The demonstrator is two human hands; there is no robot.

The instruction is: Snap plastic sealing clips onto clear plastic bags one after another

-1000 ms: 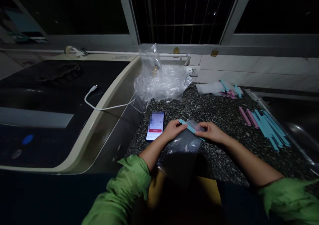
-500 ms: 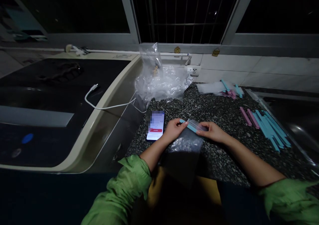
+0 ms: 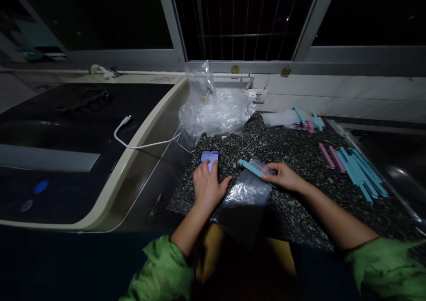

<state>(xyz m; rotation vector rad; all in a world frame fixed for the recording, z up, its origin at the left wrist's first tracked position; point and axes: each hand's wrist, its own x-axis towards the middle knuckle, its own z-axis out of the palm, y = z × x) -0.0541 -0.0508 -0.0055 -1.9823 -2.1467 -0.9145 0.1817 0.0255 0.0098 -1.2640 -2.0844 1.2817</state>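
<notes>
My right hand [image 3: 278, 175] pinches one end of a light-blue bag clip [image 3: 251, 168], a narrow plastic strip lying slantwise across the upper end of a clear plastic bag [image 3: 248, 190]. Whether the clip is closed round the bag I cannot tell. The bag's lower part hangs toward me into shadow. Over the lit smartphone [image 3: 210, 155] on the counter is my left hand [image 3: 207, 183], fingers spread and holding nothing. Its fingertips cover part of the screen; whether they touch it is unclear.
Several blue clips [image 3: 361, 172] and two pink clips [image 3: 337, 159] lie at right on the speckled counter [image 3: 299, 212]. Behind are flat bags with more clips [image 3: 308, 122] and crumpled clear plastic [image 3: 221, 110]. A washing machine [image 3: 133, 159] with a white cable [image 3: 149, 145] stands left; a sink [image 3: 396, 159] right.
My left hand has let go of the blue clip and moved left over the phone. My right hand stays at the clip's right end.
</notes>
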